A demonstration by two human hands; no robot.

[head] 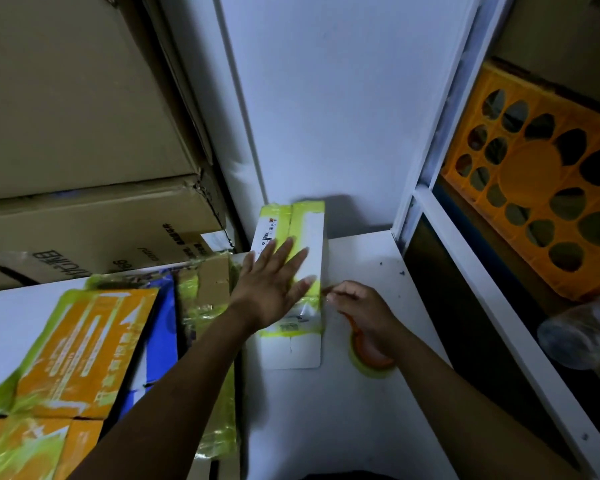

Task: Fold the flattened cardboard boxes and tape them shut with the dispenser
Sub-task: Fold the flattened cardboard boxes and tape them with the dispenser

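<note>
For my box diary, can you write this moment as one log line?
left hand: pressed flat on box | right hand: grips tape dispenser beside box | box: on table, taped

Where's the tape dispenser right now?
Head view, right of centre: the tape dispenser is gripped by the right hand on the white table, beside the taped box.

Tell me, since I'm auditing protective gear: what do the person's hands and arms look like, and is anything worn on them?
The left hand and right hand are ungloved, and no ring, watch or bracelet shows in the dim light. Both arms are bare as far as the frame shows, with no sleeve in view.
</note>
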